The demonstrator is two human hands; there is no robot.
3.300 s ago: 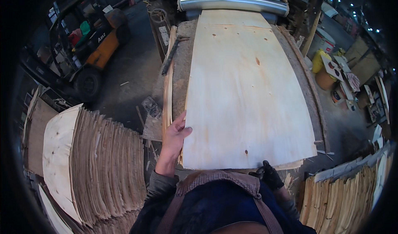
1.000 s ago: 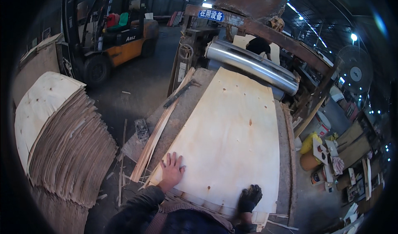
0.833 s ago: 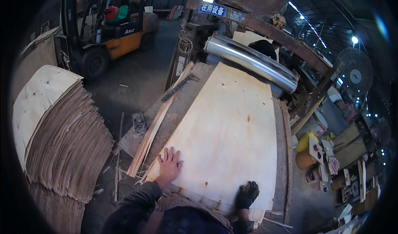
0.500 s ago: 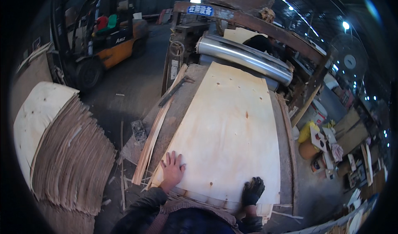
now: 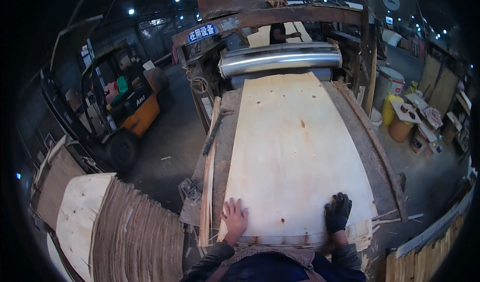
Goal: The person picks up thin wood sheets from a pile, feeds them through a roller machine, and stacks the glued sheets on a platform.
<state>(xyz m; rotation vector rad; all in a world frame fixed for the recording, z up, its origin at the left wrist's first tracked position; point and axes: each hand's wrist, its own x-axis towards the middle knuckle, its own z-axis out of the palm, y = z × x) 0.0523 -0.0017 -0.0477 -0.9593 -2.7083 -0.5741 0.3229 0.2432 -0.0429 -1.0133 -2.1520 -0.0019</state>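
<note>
— What is seen on the far left?

— A big stack of thin wood sheets [image 5: 125,232] is piled on the floor, with the edges all lined up. It is kept close by, so a sheet can be reached from where the person stands. Behind it a yellow forklift [image 5: 120,107] is parked, well apart from the table.

— And next to that?

— A long wood strip [image 5: 207,182] is laid along the left edge of the table [image 5: 227,132]. It lies just beside the sheet, not on it.

— Where is the sheet kept?

— The pale wood sheet [image 5: 295,157] is laid flat on the table, long way toward the shiny metal roller [image 5: 280,57]. Its far end is placed right at the roller. Its near end is at the person's body, on top of a few more sheets.

— How is it held?

— The left hand [image 5: 235,217] is bare and is pressed flat on the near left corner. The fingers [image 5: 231,205] are spread out and nothing is gripped. The right hand [image 5: 338,212] is covered by a dark glove and is set on the near right corner. Its fingers are bent a little, resting on the wood, and nothing is gripped by them either. One hand is put on each corner, so the sheet is likely kept straight and flat.

— What is on the far right?

— Buckets [image 5: 395,87] and a low stand with small things are set on the floor, away from the table.
</note>
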